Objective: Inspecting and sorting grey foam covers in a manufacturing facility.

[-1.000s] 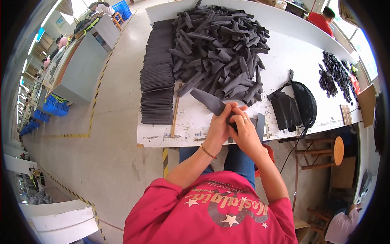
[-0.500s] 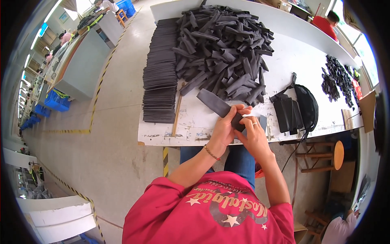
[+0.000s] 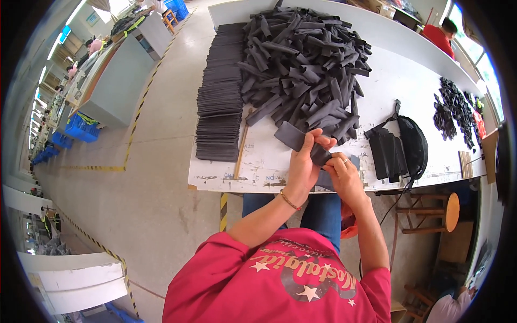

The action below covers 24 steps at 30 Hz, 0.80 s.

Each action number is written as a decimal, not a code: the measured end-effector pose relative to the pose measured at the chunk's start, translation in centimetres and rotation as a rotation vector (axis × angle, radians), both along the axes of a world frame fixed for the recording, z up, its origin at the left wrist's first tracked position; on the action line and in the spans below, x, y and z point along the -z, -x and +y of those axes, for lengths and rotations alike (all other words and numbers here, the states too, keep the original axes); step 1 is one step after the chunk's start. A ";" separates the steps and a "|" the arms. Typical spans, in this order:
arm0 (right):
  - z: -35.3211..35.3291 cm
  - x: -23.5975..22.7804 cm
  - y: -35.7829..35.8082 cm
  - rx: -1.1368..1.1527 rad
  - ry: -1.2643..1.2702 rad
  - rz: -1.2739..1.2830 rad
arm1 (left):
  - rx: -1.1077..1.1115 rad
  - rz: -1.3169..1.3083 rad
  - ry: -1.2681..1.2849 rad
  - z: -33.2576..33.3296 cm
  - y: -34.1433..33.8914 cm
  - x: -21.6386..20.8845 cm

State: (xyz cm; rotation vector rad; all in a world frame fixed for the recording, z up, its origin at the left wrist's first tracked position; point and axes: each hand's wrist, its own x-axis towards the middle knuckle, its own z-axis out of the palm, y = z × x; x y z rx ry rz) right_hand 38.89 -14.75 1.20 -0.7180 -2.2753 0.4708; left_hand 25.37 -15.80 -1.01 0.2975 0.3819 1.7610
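My left hand (image 3: 305,166) is closed around the middle of a dark grey fabric strip (image 3: 291,136), whose flat free end sticks out to the upper left. The strip's other end lies between my hands, where my right hand (image 3: 345,173) pinches its edge with thumb and fingers. Both hands are held above the front edge of the white table (image 3: 269,175). Beyond them rises a big loose heap of similar dark grey strips (image 3: 307,70). To its left, a long neat row of flat strips (image 3: 219,102) is stacked closely. Under my hands lies a flat grey piece (image 3: 325,181), partly hidden.
A thin wooden stick (image 3: 240,148) lies beside the stacked row. To the right are a black pouch with a strap (image 3: 412,145), black flat pieces (image 3: 386,156) and small black parts (image 3: 455,110). A wooden stool (image 3: 451,213) stands right of the table. A person in red (image 3: 439,39) sits beyond the partition.
The view has shifted slightly. Less of the strip sticks out past my left hand. My right hand's fingers have moved to the strip's near end and pinch it there.
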 end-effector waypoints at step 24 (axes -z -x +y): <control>-1.0 2.7 4.5 0.345 0.639 0.550 | -0.052 0.111 0.025 0.3 0.8 -0.1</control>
